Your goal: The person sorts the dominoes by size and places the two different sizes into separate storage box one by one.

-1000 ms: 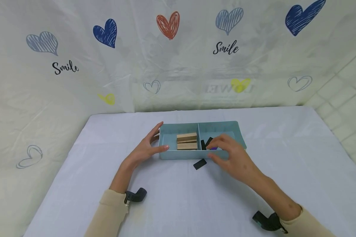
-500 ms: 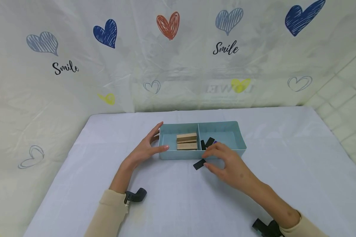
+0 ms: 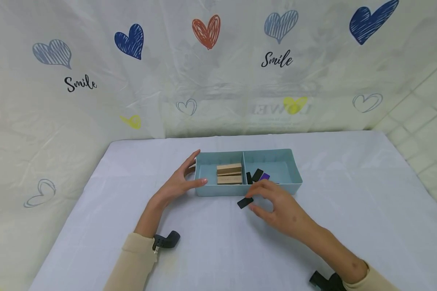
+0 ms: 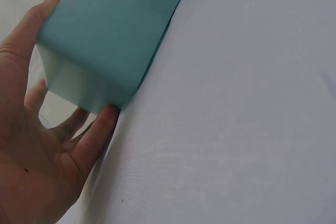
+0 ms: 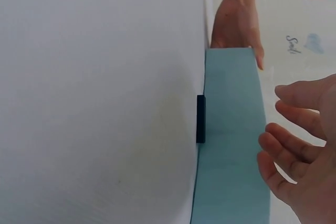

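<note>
A light teal box (image 3: pixel 218 190) with two compartments stands on the table. My left hand (image 3: pixel 175 184) holds its left end, thumb over the front rim and fingers along the end wall; the left wrist view shows this hand (image 4: pixel 44 156) against the box's end. A small black block (image 3: pixel 244 203) lies on the cloth before the box. Just to its right hovers my right hand (image 3: pixel 285 208), thumb and fingers parted. In the right wrist view nothing is between the fingers of this hand (image 5: pixel 310 150), and the black block (image 5: pixel 201 119) sits apart from them.
Wooden blocks (image 3: pixel 229 179) lie stacked in the left compartment. The right one holds a leaning black block (image 3: pixel 257 175), another black block (image 3: pixel 249 178) by the divider and a purple block (image 3: pixel 265 176). A white cloth (image 3: pixel 218 250) covers the table; a printed curtain (image 3: pixel 233 72) hangs behind.
My right hand has drawn back from over the right compartment, down and slightly left to beside the loose black block, uncovering the purple block. The left hand and box have stayed put.
</note>
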A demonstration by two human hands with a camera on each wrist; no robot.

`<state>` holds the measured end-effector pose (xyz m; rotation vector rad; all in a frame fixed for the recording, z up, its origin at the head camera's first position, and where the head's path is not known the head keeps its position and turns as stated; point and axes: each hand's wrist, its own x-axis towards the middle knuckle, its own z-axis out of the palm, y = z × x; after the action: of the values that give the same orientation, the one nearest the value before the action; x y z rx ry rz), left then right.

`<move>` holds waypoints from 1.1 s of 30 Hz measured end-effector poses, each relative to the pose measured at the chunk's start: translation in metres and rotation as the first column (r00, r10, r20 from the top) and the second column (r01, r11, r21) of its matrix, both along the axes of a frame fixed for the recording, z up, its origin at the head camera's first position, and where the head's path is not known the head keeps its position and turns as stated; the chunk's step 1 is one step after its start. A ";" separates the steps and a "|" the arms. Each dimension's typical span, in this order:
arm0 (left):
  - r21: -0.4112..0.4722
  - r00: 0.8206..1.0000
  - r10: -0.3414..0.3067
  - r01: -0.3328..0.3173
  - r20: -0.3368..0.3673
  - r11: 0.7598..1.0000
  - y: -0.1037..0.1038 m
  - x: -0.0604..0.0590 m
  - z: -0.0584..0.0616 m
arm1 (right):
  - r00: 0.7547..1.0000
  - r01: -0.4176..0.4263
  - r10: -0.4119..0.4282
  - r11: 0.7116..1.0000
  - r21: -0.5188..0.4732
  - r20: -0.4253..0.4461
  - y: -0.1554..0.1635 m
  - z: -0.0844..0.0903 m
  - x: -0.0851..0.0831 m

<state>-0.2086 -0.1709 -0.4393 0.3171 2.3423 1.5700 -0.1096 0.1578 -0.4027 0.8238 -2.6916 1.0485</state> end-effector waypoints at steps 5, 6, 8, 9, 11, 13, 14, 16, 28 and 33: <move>0.009 1.000 -0.001 0.001 0.007 1.000 0.000 0.000 0.000 | 1.000 0.002 -0.003 0.998 0.058 0.030 -0.001 -0.002 0.003; 0.010 1.000 -0.001 0.001 0.007 1.000 0.000 0.000 0.000 | 0.999 0.002 -0.005 0.998 0.063 0.039 -0.002 -0.002 0.003; 0.010 1.000 0.000 0.000 0.009 1.000 0.000 0.000 0.000 | 0.999 0.000 -0.004 0.997 0.078 0.048 -0.002 -0.003 0.003; 0.010 1.000 0.001 -0.001 0.010 1.000 0.000 0.000 0.000 | 0.999 -0.003 -0.001 0.996 0.087 0.053 -0.002 -0.003 0.004; 0.006 1.000 0.001 -0.001 0.008 1.000 0.000 0.000 0.000 | 0.997 -0.014 0.007 0.994 0.104 0.070 -0.003 -0.003 0.004; 0.003 1.000 0.001 -0.001 0.010 1.000 0.000 0.000 -0.001 | 0.996 -0.025 0.014 0.991 0.128 0.091 -0.002 -0.003 0.004; 0.003 1.000 0.001 -0.001 0.010 1.000 0.000 -0.001 -0.001 | 0.994 -0.031 0.017 0.990 0.139 0.107 -0.002 -0.003 0.004; 0.003 1.000 0.001 -0.001 0.011 1.000 0.000 -0.001 -0.001 | 0.990 -0.045 0.024 0.987 0.154 0.137 -0.003 -0.003 0.004; 0.011 1.000 -0.011 0.011 0.015 1.000 -0.002 -0.002 -0.002 | 0.962 -0.096 0.032 0.970 0.224 0.272 -0.004 -0.005 0.003; 0.011 1.000 -0.011 0.011 0.009 1.000 -0.002 -0.003 -0.003 | 0.953 -0.094 0.012 0.963 0.254 0.304 -0.006 -0.008 0.002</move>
<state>-0.2116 -0.1730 -0.4428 0.3245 2.3216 1.5765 -0.1074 0.1521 -0.4107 0.8431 -3.1380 0.8971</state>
